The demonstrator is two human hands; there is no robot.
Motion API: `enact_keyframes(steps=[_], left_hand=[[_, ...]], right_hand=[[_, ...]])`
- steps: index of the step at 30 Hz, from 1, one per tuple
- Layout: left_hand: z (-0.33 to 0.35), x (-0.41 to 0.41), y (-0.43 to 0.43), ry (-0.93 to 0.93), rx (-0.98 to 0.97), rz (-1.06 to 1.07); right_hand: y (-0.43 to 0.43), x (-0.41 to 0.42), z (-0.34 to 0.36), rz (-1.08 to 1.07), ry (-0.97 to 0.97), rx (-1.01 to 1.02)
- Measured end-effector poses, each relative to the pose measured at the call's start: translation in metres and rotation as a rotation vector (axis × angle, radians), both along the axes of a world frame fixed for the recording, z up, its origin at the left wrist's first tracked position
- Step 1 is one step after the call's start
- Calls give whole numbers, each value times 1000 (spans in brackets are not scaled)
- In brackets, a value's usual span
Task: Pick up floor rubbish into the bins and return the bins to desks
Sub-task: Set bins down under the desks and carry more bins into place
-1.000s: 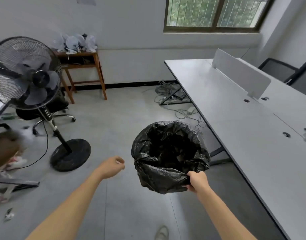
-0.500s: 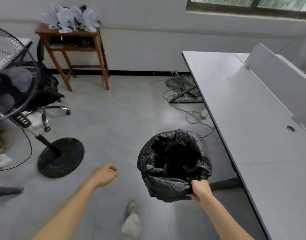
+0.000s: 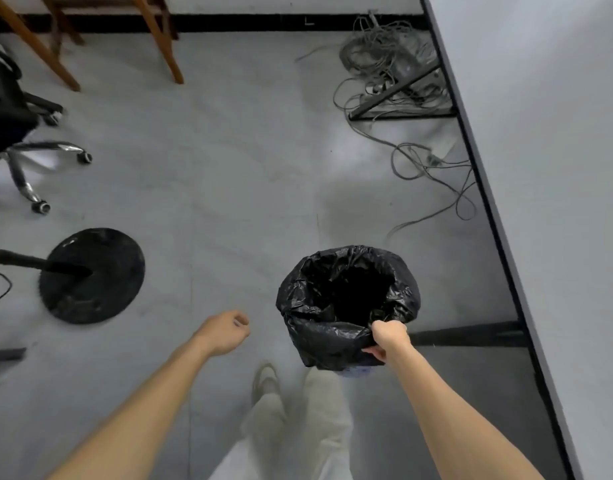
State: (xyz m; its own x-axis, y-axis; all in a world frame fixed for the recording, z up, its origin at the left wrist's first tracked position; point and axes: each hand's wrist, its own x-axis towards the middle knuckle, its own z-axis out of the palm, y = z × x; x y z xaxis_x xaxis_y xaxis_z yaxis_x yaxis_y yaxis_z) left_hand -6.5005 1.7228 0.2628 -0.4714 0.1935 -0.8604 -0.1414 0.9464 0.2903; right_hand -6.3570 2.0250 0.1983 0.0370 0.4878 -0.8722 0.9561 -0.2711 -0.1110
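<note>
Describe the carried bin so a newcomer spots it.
Find the long grey desk on the right. Left of its edge is the round bin lined with crinkled black plastic. The right hand grips it, unlike the flat black fan base.

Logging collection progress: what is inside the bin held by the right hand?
Inside the bin only its black liner bag shows, crumpled over the rim, where the right hand grips it. The interior is too dark to show whether any rubbish lies there.

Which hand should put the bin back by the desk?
The right hand. It grips the bin by its bagged rim, and the desk lies on that same side. The left hand holds nothing, loosely curled, farther from the desk.
</note>
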Motion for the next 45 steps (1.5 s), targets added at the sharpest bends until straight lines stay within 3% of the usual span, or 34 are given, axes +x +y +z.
enact_keyframes(steps=[7, 12, 18, 25, 28, 32, 39, 42, 45], left_hand=[[-60, -59, 38, -1, -105, 74], [-139, -104, 98, 15, -116, 19], [-225, -182, 161, 115, -62, -156], [-337, -316, 239, 320, -54, -539], [-370, -368, 260, 378, -104, -669], [-402, -451, 293, 464, -108, -639], [-397, -516, 314, 466, -135, -642], [-377, -513, 311, 401, -159, -655], [-347, -495, 303, 316, -173, -618]], right_hand=[[44, -95, -85, 72, 16, -58], [74, -156, -162, 53, 55, -93], [100, -258, -241, -148, 196, -138], [137, -415, -329, -334, 342, -169], [154, -477, -346, -348, 437, -167], [183, -557, -367, -301, 587, -162], [187, -606, -360, -450, 725, -164], [179, -592, -337, -313, 616, -215], [170, -559, -312, 150, 380, -163]])
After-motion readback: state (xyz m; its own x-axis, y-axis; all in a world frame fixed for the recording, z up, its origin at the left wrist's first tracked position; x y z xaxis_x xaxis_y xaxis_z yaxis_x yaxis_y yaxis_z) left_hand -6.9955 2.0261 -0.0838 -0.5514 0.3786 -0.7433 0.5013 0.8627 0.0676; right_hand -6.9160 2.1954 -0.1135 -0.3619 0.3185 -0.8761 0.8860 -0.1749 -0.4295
